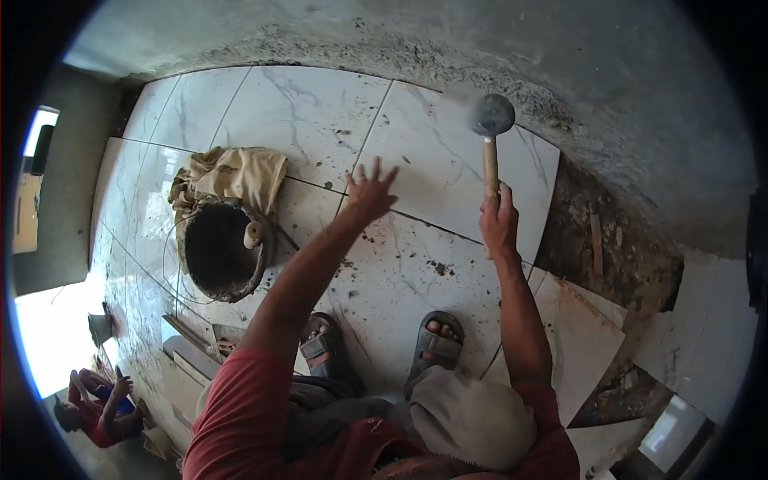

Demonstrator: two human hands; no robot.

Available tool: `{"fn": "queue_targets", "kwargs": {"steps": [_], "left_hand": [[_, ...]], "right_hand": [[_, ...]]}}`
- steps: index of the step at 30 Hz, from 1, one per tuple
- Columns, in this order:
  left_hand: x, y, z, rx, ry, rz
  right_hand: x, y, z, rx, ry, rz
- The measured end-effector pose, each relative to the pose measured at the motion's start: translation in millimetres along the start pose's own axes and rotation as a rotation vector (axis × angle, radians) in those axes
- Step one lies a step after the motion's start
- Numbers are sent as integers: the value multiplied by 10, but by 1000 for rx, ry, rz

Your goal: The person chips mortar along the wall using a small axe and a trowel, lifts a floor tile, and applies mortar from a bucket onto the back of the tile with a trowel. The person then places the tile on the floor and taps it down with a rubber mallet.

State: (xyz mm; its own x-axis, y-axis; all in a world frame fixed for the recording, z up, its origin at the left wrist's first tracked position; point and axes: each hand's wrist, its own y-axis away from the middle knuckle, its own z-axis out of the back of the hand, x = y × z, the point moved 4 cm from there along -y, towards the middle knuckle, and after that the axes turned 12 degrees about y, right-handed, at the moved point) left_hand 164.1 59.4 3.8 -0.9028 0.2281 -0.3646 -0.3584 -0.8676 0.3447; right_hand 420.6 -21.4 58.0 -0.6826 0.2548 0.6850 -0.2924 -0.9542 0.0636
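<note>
My right hand [499, 220] is wrapped round the wooden handle of a rubber mallet [494, 116]. The mallet's dark round head is raised near the wall, over the far edge of a white marbled floor tile [432, 164]. With fingers spread, my left hand [370, 194] rests on or just over the near left corner of that tile, close to its joint with the neighbouring tiles. To the left of my left arm stands a dark, mortar-crusted bucket [189, 248] with a tool's wooden handle [254, 233] showing inside. A beige cloth [240, 172] lies against the bucket's far side.
A rough grey wall [400, 36] runs along the far side. Bare rubble ground [596, 232] borders the tiles on the right, with a loose tile piece [580, 336] nearby. Mortar crumbs dot the floor. Another person [100, 408] sits at the lower left, near a bright opening.
</note>
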Motion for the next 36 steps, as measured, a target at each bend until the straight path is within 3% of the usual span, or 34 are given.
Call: {"fn": "queue_targets", "kwargs": {"steps": [3,5,6,7,9,13,15,17,19,21,23,27,29,33,35,36], "left_hand": [[395,63,279,38,-3,147],[564,108,328,101,11,225],[618,120,286,131,36,207],[640,142,235,168,58,186],[671,145,220,129,38,166],[799,62,200,153,85,113],[802,57,185,160,98,82],[752,99,224,140,21,83],[828,79,150,126,31,57],[850,30,107,119,57,24],[838,28,177,146,37,23],[943,-46,125,112,50,-57],[965,-43,92,135,66,-91],[921,-93,159,158,142,-56],[954,-108,147,162,169,-80],[957,-102,126,164,170,-83]], "right_hand": [[19,-191,-266,12,-94,-44],[-245,-413,-665,36,199,67],[-225,-540,-734,215,210,-31],[-45,-531,-648,213,207,-28],[321,-491,-517,97,-47,41],[317,-414,-711,-40,-59,160],[146,-406,-858,387,-145,-291],[179,-379,-712,285,-140,-246],[287,-89,-473,176,-355,-137],[-34,225,-474,68,-244,-125],[-267,533,-351,-191,24,-48],[-685,672,-39,-23,214,-226],[-379,764,319,66,-130,-297],[-682,822,116,-238,-96,-169],[-891,770,55,-203,3,-168],[-915,743,66,-58,-54,-310]]}}
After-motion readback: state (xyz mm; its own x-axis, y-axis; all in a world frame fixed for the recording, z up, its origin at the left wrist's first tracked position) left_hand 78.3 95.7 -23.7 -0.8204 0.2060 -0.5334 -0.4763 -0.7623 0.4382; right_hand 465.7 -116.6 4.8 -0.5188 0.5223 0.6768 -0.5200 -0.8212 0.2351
